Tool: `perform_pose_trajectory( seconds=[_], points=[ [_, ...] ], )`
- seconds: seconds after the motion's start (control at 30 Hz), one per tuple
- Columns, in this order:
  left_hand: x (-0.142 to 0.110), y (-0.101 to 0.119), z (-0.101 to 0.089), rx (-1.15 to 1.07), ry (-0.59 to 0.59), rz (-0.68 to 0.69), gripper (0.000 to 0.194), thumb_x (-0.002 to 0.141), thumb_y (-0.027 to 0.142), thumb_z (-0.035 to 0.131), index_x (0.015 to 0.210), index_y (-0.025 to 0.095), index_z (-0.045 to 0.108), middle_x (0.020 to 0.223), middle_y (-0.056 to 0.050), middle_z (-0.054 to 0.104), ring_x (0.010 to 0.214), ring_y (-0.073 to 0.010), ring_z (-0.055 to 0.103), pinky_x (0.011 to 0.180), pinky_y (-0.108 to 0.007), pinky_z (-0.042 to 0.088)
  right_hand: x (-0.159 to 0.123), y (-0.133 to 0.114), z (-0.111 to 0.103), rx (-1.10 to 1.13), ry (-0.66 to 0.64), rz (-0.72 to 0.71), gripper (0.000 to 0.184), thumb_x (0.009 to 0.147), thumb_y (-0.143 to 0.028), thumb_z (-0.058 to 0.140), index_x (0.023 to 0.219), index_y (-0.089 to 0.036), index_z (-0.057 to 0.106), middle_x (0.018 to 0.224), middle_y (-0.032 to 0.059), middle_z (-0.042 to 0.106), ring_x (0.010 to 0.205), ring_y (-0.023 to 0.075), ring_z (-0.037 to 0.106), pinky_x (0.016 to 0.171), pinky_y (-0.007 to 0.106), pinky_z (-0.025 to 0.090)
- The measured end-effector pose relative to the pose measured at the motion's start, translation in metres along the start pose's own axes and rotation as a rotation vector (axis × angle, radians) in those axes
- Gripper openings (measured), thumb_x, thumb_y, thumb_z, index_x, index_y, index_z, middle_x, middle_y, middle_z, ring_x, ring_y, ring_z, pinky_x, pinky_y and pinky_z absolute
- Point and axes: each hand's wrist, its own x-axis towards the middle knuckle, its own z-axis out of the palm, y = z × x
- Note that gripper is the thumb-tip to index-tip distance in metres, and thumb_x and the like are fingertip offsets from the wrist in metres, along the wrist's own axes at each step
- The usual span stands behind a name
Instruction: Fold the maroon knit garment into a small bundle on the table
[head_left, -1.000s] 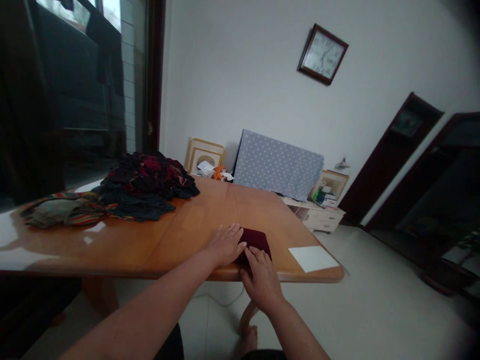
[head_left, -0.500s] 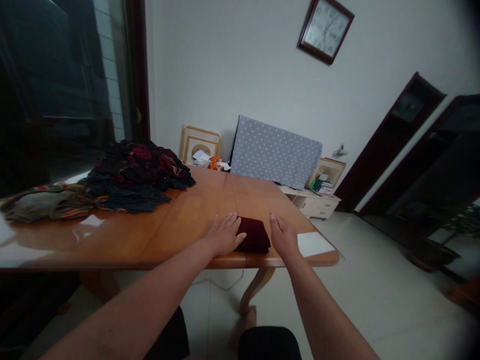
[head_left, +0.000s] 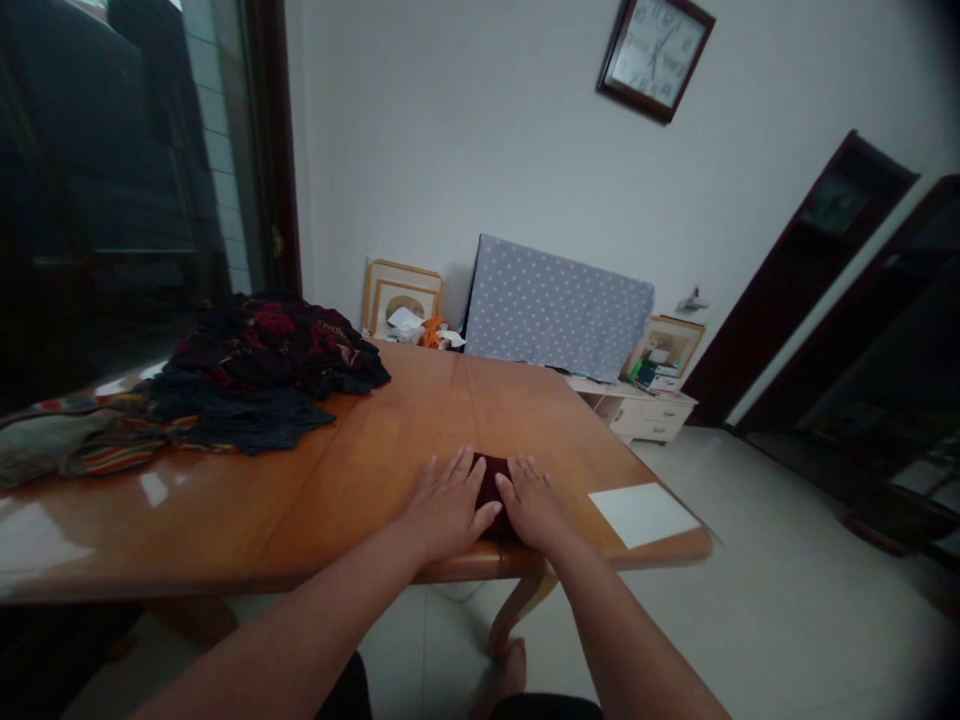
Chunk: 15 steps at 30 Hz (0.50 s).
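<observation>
So the folded maroon cloth lay near the front edge of the wooden table, mostly hidden between the two hands. The right hand had just come back from the cloth's right side, where it had been raised clear, and had settled onto the cloth, so both hands now covered it together. Neither hand gripped it: the left hand and the right hand were open, palms down, with fingers spread and fingertips close together on top. The left forearm and right forearm angled inward from the bottom of the view. A white card lay on the table just to the right. Farther left sat a heap of dark patterned clothes, with a striped cloth beside it.
</observation>
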Motion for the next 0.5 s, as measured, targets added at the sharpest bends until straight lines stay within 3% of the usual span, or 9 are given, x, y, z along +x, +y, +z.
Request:
perform_pose_trajectory(
  seconds=[0.23, 0.5],
  points=[
    [0.0003, -0.0014, 0.0031, -0.012, 0.018, -0.012, 0.071, 0.097, 0.060, 0.030, 0.154, 0.018, 0.032, 0.163, -0.015, 0.027, 0.152, -0.0312, 0.017, 0.119, -0.058, 0.015, 0.0015, 0.0028, 0.0026, 0.051, 0.045, -0.011, 0.069, 0.102, -0.052, 0.020, 0.154, -0.010, 0.033, 0.160, 0.0137, 0.030, 0.152, 0.0272, 0.017, 0.121, 0.049, 0.014],
    [0.0010, -0.0025, -0.0037, -0.111, -0.046, -0.008, 0.075, 0.096, 0.066, 0.027, 0.155, 0.020, 0.029, 0.164, -0.014, 0.022, 0.152, -0.0321, 0.015, 0.118, -0.060, 0.018, -0.0022, 0.0029, -0.0001, 0.098, 0.080, -0.014, 0.065, 0.101, -0.051, 0.027, 0.152, -0.011, 0.038, 0.158, 0.0150, 0.035, 0.151, 0.0282, 0.021, 0.120, 0.052, 0.015]
  ],
)
